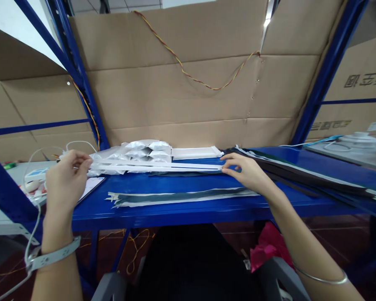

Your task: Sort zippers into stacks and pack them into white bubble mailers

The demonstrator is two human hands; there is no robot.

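White strips, stretched nearly level between left hand and right hand, above the back part of the blue table and partly in front of the white packets. Narrow pinch at the right end, thumb and forefinger nearly meeting. Narrow pinch on the left too, apparently on the other end, with the exact contact hidden by the hand. Cannot tell whether two separate pieces or one doubled over.

For good handling, probably best to grip only the very tips, pull evenly from both sides and match the height of the hands, so as to prevent sag or twist. Worth checking that both edges run parallel before letting either end go. Also wise to lift clear of the packets, and not to drag across the white-edged dark strip, lying nearer the front edge, or the dark bundle to the right.
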